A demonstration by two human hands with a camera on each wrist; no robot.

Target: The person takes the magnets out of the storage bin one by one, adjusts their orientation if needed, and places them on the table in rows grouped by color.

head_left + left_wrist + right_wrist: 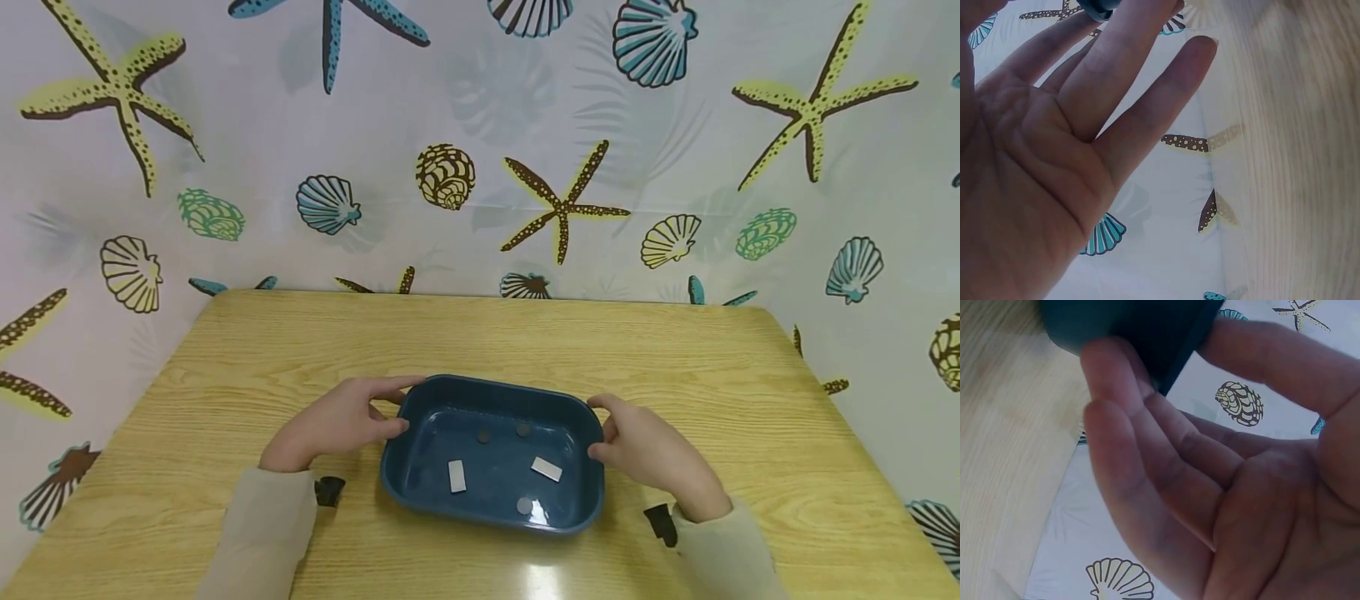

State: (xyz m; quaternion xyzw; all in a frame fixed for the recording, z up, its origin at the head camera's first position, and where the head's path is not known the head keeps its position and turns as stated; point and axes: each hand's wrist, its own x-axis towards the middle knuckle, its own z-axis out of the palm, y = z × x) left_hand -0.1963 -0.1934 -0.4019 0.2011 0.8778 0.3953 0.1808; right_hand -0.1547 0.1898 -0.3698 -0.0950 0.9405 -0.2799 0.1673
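Observation:
A dark blue plastic basin (492,482), rectangular with rounded corners, sits over the wooden table. Inside it are two white rectangular pieces, one left (457,476) and one right (547,468). Three small grey discs lie there too: one disc (483,437) and another disc (522,430) toward the back, a third disc (523,506) near the front. My left hand (358,419) holds the basin's left end, thumb at the rim. At the right end my right hand (647,443) grips the rim; its fingers curl against the outer wall in the right wrist view.
The light wooden table (480,333) extends around the basin on all sides. Behind it and along both sides hangs a white cloth (390,125) printed with starfish and shells. A small black piece (329,491) shows at the left cuff, and a similar black piece (661,525) at the right.

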